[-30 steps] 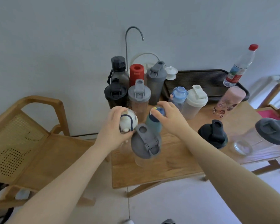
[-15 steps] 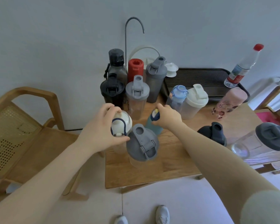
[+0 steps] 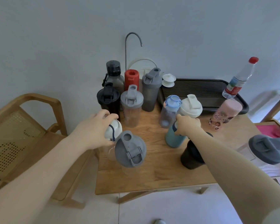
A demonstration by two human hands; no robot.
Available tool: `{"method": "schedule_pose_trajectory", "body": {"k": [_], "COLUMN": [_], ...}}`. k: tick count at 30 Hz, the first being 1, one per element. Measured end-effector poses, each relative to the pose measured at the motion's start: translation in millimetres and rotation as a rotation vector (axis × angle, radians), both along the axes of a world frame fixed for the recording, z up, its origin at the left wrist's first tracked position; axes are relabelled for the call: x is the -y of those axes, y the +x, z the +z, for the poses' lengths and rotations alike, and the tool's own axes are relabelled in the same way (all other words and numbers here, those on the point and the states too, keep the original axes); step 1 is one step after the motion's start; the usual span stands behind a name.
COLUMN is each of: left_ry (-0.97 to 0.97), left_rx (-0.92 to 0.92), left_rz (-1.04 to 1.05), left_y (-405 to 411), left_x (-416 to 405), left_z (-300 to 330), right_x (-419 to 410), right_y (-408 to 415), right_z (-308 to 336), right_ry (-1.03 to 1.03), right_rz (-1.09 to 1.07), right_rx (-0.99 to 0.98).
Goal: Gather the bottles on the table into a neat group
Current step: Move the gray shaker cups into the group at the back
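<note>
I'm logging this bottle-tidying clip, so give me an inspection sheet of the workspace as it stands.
Surface: wooden table, bare at its near edge.
Job's things: five bottles clustered at back left; teal bottle and white-capped bottle in hand; others scattered right.
Clutter: black tray; white lidded cup.
Grippers: left hand grips the white-capped bottle; right hand grips the teal bottle's top.
Cables: nothing seen.
Surroundings: wooden chair, grey wall.

Soft daylight, mild blur, edge distortion
</note>
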State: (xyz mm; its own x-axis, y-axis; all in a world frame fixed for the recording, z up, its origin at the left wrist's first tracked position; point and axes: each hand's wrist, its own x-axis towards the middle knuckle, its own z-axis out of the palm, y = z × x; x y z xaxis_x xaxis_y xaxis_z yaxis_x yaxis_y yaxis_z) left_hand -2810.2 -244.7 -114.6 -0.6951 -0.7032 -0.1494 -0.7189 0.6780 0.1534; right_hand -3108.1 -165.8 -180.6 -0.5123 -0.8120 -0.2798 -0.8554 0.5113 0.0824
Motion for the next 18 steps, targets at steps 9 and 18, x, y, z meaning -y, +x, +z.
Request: {"method": "schedule_pose_trajectory", "body": {"k": [9,18], "left_ry": [-0.044,-0.221], "left_rx": [-0.003,0.267], "left_rz": [-0.13,-0.445], "left_y": [-0.8,-29.9], "left_x": [-6.3,-42.4], "left_z": [1.2,-9.3], "right_x": [-7.3,43.9], "right_y": [9.0,0.5], "right_z": [3.3,14.8], "right_ry": [0.1,-0.413], "right_rz": [-0.088,0.014], "right_rx": [-0.063,0.049]}}
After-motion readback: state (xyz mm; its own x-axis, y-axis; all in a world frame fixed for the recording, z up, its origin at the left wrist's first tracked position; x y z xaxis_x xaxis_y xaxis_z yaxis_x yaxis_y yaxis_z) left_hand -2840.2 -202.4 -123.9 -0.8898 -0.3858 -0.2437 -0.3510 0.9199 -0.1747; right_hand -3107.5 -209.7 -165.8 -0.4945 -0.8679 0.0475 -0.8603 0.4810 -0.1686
